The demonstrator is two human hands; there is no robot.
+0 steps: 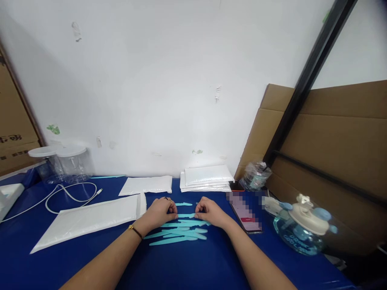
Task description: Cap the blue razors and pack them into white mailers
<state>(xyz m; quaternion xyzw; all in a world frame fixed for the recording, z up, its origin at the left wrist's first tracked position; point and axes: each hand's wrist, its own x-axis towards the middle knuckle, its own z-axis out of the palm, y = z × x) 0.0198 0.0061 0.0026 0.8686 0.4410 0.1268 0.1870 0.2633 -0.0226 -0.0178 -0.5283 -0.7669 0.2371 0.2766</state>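
Note:
My left hand [161, 211] is closed in a pinch at the left end of a slim teal eyebrow razor [186, 216]. The same razor's other end sits at the pinched fingertips of my right hand [208, 211]. Just beyond it, a second teal razor [184, 204] lies on the blue table between my hands. Nearer to me, several more teal razors [177, 240] are strewn in a loose, overlapping pile. My fingers hide parts of the razor ends.
White padded mailers lie on the left [93, 219], at the back [146, 185] and in a stack [208, 179]. A phone [246, 213] and a clear water bottle [302, 227] stand to the right. Lidded clear jars [74, 165] and a white cable [69, 189] occupy the left.

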